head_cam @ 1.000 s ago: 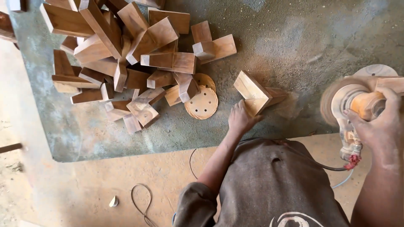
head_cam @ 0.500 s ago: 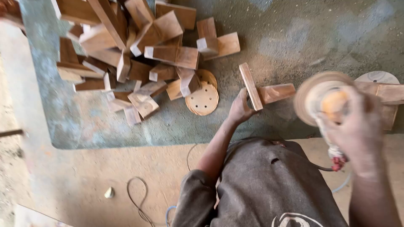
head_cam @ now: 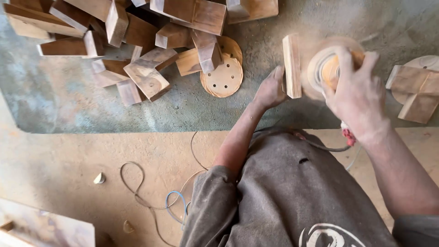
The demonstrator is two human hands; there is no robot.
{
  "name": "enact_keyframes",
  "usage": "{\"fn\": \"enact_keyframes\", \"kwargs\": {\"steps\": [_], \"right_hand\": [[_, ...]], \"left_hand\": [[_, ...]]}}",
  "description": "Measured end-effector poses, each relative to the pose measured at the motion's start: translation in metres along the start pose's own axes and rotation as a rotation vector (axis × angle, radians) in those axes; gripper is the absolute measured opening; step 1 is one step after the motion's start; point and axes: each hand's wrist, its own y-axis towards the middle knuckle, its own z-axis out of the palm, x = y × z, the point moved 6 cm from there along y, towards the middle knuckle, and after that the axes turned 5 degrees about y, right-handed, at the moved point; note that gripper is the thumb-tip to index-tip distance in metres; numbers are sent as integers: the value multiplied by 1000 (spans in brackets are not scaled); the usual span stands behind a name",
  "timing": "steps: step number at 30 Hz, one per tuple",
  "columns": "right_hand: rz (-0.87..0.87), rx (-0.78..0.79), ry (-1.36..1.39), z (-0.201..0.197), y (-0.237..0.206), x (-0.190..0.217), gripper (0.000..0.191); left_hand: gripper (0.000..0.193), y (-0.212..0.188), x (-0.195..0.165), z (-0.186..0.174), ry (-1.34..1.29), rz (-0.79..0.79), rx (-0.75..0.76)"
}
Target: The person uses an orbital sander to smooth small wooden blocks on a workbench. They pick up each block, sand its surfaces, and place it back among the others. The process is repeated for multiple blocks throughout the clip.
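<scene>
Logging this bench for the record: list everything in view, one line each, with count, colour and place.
wooden block: one, pale brown, on edge against the sander
disc sander: one, orange body, tan disc, right of the block
pile of wood offcuts: many, brown, upper left of the bench
sanding discs: two, tan with holes, beside the pile
joined wood piece: one, light brown, far right
bench: one, grey-green, dusty
cords: several, on the floor
left hand: steadies the wooden block
right hand: grips the disc sander
</scene>
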Motion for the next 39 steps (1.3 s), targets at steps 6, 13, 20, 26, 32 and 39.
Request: {"fn": "enact_keyframes", "kwargs": {"steps": [6,13,20,26,32,39], "right_hand": [[-8,-101,11,-4,7,8,83],[49,-21,-84,11,-54,6,82],[76,-19,-200,1,-44,22,87],[155,-59,-64,-6,-15,19,81],[244,81,-45,15,-58,0,87],[200,-21,-95,3,-64,-28,87]], "left_hand": [[60,2,2,1,-8,33,-18],[57,1,-1,2,-61,82,2],[53,4,-3,-1,-54,151,37],[53,9,-3,0,-31,146,80],[56,8,-1,2,-128,220,10],[66,5,7,7,-102,212,82]]}}
